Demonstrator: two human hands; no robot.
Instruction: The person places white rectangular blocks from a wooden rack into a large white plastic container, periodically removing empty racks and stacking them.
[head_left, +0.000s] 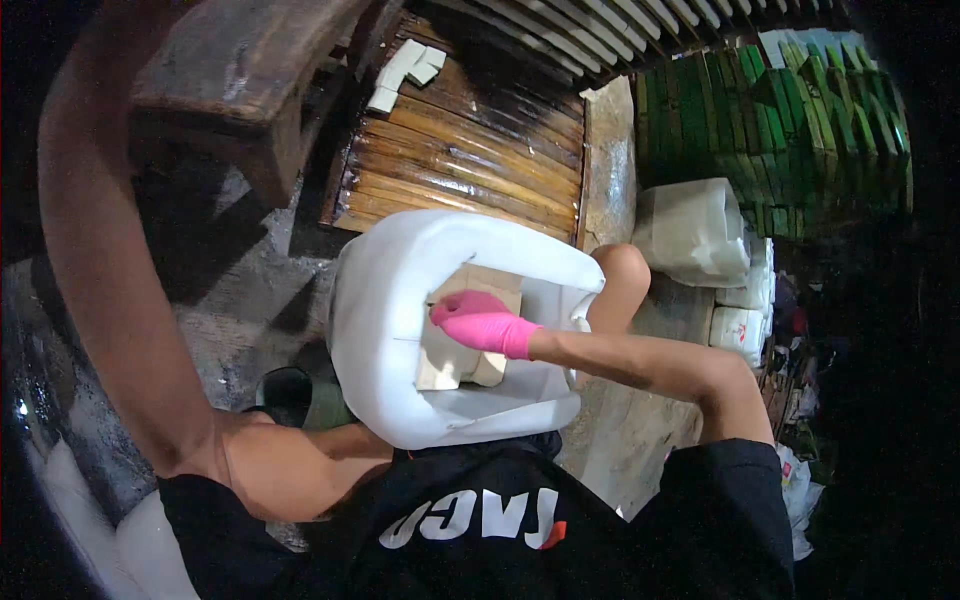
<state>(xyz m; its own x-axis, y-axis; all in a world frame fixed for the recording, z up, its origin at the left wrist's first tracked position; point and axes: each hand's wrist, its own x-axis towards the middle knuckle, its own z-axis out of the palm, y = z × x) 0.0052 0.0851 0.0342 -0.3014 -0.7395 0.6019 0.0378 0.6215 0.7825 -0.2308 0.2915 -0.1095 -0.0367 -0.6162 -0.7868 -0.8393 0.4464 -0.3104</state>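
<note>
A white plastic jerrycan with one side cut away (375, 330) sits between my legs, its opening facing up. Inside it lie several pale, smooth-cut blocks (435, 367) that look like tofu. My right hand (476, 319), in a pink glove, reaches into the opening over these blocks. Its fingers curl downward and their tips are hidden, so I cannot tell whether they grip a block. My left arm stretches up along the left side, and the left hand is out of view.
Beyond the jerrycan stands a wet bamboo-slat platform (465, 165) with several white blocks (405, 71) at its far left. A worn wooden bench (217, 82) is at left. More white plastic containers (690, 232) stand at right, near a green slatted stack (772, 135).
</note>
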